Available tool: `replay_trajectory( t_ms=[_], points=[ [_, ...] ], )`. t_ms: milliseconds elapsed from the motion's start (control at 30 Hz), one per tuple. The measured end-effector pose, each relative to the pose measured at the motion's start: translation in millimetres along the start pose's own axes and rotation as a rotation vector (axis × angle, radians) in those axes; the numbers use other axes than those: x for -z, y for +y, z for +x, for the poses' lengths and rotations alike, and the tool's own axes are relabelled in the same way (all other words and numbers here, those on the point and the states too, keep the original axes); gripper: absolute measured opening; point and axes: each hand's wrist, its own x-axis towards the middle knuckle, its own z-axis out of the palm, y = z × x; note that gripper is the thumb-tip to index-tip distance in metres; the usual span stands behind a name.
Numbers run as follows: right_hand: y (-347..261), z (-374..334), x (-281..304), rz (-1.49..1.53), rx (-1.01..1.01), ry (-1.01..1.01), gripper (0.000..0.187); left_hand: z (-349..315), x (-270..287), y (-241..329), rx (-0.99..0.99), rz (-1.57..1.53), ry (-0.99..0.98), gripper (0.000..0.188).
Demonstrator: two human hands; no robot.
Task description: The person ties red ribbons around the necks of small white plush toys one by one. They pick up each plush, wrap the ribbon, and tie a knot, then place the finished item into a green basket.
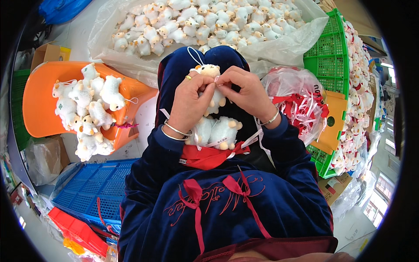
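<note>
A small white plush sheep (209, 70) with a cream face and a white hanging loop stands upright over my lap. My left hand (191, 94) is closed round its side, thumb and forefinger at the neck. Thumb and fingers of my right hand (245, 91) pinch a thin pale ribbon (217, 79) at the same spot; the ribbon is mostly hidden by the fingers. Below the hands, more white plush toys (225, 132) lie in my lap. Beside them are a red cloth (201, 157) and loose white printed ribbons (252, 139).
An orange chair (37, 98) at left bears several plush sheep (89, 111). Ahead lies a large clear plastic bag (301, 43) full of them. At right are a bag of red pieces and ribbons (301, 111) and a green crate (329, 56). A blue crate (96, 183) sits lower left.
</note>
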Motion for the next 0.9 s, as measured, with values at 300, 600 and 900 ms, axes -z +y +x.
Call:
replay_trajectory(
  t_ms=[300,600,900],
  points=[
    [-4,10,10,-0.009,-0.143,0.029,0.007,2,5,5,0.024,0.026,-0.072,0.009],
    [-25,34,23,0.155,-0.492,-0.207,0.014,5,14,1,-0.035,0.078,-0.152,0.011],
    [-13,30,17,0.152,-0.351,-0.209,0.012,6,14,2,-0.026,0.065,-0.154,0.011]
  ],
)
